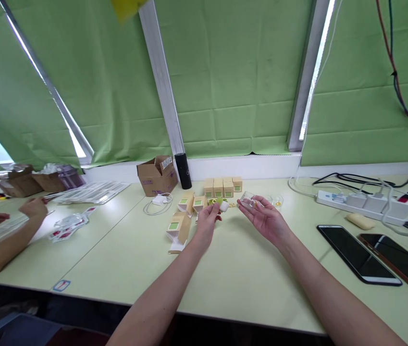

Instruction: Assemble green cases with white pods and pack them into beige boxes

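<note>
My left hand (208,222) is closed, pinching a small white piece (224,206) between thumb and fingers; its exact kind is too small to make out. My right hand (266,217) grips a small clear glass or plastic container (248,200), tilted toward the left hand. The two held things are apart. Small yellow-green pieces (214,201) show just behind my left hand. Left of that hand, an open small cardboard box (178,227) with a green window lies on the table, with two similar boxes behind it. Clear rounded pieces (277,201) sit beyond my right hand.
Closed small boxes (218,187) stand in a row at the back, near a brown carton (157,177) and a black cylinder (183,171). Phones (358,253) and a power strip (364,205) lie at right. A co-worker's hands (33,207) are at far left, beside plastic packets (69,226).
</note>
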`<state>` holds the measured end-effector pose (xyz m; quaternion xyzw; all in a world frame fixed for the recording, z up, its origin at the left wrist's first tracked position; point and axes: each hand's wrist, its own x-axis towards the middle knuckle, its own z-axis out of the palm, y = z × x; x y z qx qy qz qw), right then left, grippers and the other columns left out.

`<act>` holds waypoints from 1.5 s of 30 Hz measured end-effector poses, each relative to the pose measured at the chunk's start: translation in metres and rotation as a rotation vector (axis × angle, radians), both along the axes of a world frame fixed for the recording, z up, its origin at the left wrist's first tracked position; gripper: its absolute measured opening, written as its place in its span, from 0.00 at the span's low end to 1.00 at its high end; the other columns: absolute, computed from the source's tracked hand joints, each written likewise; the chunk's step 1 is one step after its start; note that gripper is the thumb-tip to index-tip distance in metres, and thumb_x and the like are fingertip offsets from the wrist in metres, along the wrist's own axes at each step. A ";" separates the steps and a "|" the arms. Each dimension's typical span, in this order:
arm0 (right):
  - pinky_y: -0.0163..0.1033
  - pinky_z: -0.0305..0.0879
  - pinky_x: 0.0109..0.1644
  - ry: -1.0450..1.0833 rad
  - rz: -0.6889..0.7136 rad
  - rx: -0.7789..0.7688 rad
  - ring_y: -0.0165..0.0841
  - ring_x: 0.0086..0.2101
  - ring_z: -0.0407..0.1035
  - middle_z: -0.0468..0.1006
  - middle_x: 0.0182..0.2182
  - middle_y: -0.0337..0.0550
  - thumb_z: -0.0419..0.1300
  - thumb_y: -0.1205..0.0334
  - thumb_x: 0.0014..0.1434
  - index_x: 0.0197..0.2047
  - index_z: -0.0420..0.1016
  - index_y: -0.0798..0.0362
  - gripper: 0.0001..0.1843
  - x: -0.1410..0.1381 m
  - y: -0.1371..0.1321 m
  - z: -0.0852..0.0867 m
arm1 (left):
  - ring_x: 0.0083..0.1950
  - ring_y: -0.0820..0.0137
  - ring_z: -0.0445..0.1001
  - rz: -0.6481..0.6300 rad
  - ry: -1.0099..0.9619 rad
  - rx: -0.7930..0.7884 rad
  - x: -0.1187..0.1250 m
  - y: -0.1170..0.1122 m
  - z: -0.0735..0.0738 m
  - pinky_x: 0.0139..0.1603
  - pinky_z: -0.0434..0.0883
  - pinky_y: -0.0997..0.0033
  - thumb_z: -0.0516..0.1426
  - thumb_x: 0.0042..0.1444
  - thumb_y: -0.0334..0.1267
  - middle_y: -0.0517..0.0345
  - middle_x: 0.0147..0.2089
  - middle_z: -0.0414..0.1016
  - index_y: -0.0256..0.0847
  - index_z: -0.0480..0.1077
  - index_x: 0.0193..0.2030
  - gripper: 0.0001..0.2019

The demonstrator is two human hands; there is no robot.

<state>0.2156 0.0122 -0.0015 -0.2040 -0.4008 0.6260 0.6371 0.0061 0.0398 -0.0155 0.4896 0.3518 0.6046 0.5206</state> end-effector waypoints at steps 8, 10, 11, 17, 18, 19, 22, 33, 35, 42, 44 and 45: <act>0.44 0.77 0.44 0.056 -0.174 -0.140 0.38 0.38 0.80 0.85 0.37 0.42 0.74 0.43 0.51 0.41 0.79 0.46 0.21 -0.006 0.007 -0.007 | 0.39 0.68 0.68 0.010 0.001 -0.010 0.000 0.002 -0.002 0.35 0.68 0.69 0.65 0.55 0.57 0.51 0.39 0.77 0.40 0.79 0.35 0.20; 0.40 0.76 0.40 0.075 -0.191 -0.144 0.35 0.35 0.78 0.84 0.35 0.42 0.75 0.42 0.50 0.39 0.78 0.48 0.22 -0.007 0.008 -0.007 | 0.39 0.68 0.69 0.012 0.016 -0.008 0.000 0.002 -0.002 0.36 0.69 0.69 0.65 0.55 0.57 0.51 0.40 0.77 0.40 0.79 0.36 0.20; 0.38 0.76 0.39 0.082 -0.195 -0.143 0.33 0.34 0.78 0.84 0.35 0.42 0.76 0.42 0.49 0.39 0.78 0.48 0.23 -0.008 0.008 -0.007 | 0.39 0.68 0.69 0.013 0.023 -0.006 0.000 0.002 -0.002 0.36 0.69 0.69 0.64 0.56 0.57 0.51 0.40 0.77 0.39 0.78 0.36 0.20; 0.37 0.78 0.31 -0.007 -0.219 -0.177 0.31 0.29 0.77 0.83 0.36 0.39 0.78 0.41 0.45 0.45 0.77 0.48 0.30 -0.011 0.002 -0.002 | 0.39 0.67 0.69 0.016 0.042 0.006 0.000 0.002 -0.002 0.37 0.69 0.67 0.63 0.57 0.58 0.51 0.39 0.76 0.39 0.78 0.36 0.21; 0.37 0.78 0.29 -0.038 -0.227 -0.187 0.31 0.28 0.78 0.83 0.36 0.39 0.78 0.41 0.45 0.46 0.76 0.47 0.31 -0.011 0.001 -0.002 | 0.39 0.67 0.69 0.019 0.041 0.006 0.000 0.002 -0.003 0.37 0.69 0.67 0.63 0.57 0.58 0.51 0.39 0.76 0.39 0.77 0.36 0.20; 0.37 0.78 0.28 -0.068 -0.231 -0.189 0.31 0.27 0.78 0.82 0.37 0.39 0.78 0.41 0.44 0.47 0.76 0.47 0.32 -0.012 -0.001 -0.001 | 0.39 0.67 0.69 0.021 0.037 0.004 0.000 0.002 -0.003 0.37 0.69 0.67 0.63 0.57 0.58 0.51 0.38 0.76 0.39 0.77 0.36 0.20; 0.38 0.79 0.29 -0.144 -0.221 -0.145 0.29 0.27 0.76 0.82 0.42 0.39 0.79 0.46 0.45 0.51 0.74 0.46 0.34 -0.014 -0.003 0.001 | 0.38 0.68 0.68 0.028 0.016 -0.004 0.000 0.003 -0.004 0.37 0.69 0.67 0.63 0.57 0.57 0.51 0.38 0.76 0.39 0.77 0.36 0.20; 0.36 0.72 0.33 -0.359 -0.070 -0.088 0.25 0.29 0.69 0.76 0.53 0.44 0.79 0.59 0.40 0.56 0.70 0.45 0.40 -0.017 -0.005 -0.007 | 0.39 0.68 0.68 0.040 -0.017 0.007 -0.001 0.001 -0.001 0.38 0.69 0.67 0.64 0.56 0.55 0.51 0.40 0.76 0.39 0.78 0.37 0.19; 0.37 0.72 0.32 -0.430 -0.061 -0.096 0.25 0.29 0.68 0.75 0.52 0.43 0.78 0.59 0.41 0.56 0.68 0.46 0.40 -0.018 -0.005 -0.010 | 0.39 0.68 0.68 0.043 -0.027 0.009 -0.001 0.000 -0.001 0.38 0.69 0.68 0.65 0.56 0.56 0.51 0.40 0.76 0.39 0.78 0.37 0.19; 0.42 0.75 0.34 -0.573 -0.037 -0.092 0.28 0.30 0.71 0.74 0.52 0.43 0.74 0.57 0.45 0.57 0.64 0.44 0.39 -0.025 -0.007 -0.014 | 0.40 0.68 0.69 0.047 -0.008 0.033 -0.001 -0.002 0.000 0.39 0.68 0.69 0.65 0.56 0.56 0.52 0.40 0.76 0.38 0.78 0.38 0.20; 0.42 0.75 0.35 -0.571 -0.017 -0.089 0.30 0.33 0.72 0.74 0.53 0.44 0.74 0.55 0.46 0.57 0.63 0.44 0.38 -0.026 -0.007 -0.016 | 0.39 0.69 0.69 0.053 0.013 0.048 -0.001 -0.001 -0.001 0.38 0.68 0.69 0.65 0.56 0.57 0.53 0.38 0.75 0.38 0.77 0.37 0.21; 0.42 0.75 0.35 -0.570 -0.010 -0.086 0.31 0.34 0.73 0.75 0.53 0.45 0.73 0.55 0.46 0.57 0.63 0.44 0.38 -0.026 -0.007 -0.017 | 0.38 0.69 0.69 0.056 0.022 0.054 -0.001 0.000 -0.001 0.38 0.68 0.69 0.65 0.56 0.58 0.54 0.38 0.75 0.38 0.77 0.37 0.21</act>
